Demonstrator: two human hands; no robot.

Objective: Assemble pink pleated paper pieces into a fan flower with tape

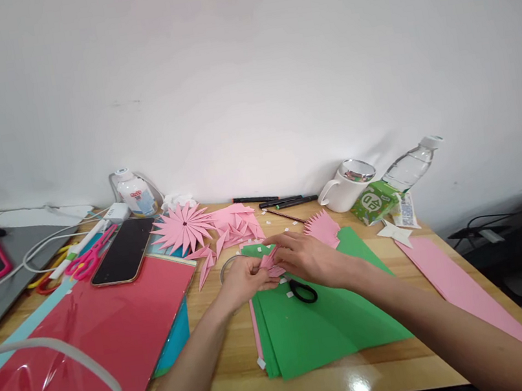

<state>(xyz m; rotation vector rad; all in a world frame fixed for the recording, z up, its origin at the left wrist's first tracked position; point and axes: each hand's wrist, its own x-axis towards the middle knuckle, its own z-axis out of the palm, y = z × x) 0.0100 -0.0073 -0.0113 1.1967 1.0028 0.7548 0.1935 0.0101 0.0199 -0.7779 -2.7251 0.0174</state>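
Observation:
My left hand (244, 281) and my right hand (307, 258) meet over the green paper sheets (311, 332), both pinching a small folded pink paper piece (271, 263) between their fingertips. Black-handled scissors (303, 291) lie on the green paper just below my right hand. A finished pink paper flower (183, 227) and a heap of folded pink petals (239, 227) lie just beyond my hands. A pleated pink piece (322, 227) sits to the right of them. A roll of clear tape (227, 267) lies by my left hand.
A red paper pack (83, 353) and a phone (123, 251) lie to the left, with pink scissors (88, 258) and a glue bottle (135, 193). A white mug (348, 185), a green tissue pack (374, 201), a water bottle (411, 166), markers (286, 201) and a pink paper strip (461, 289) lie right.

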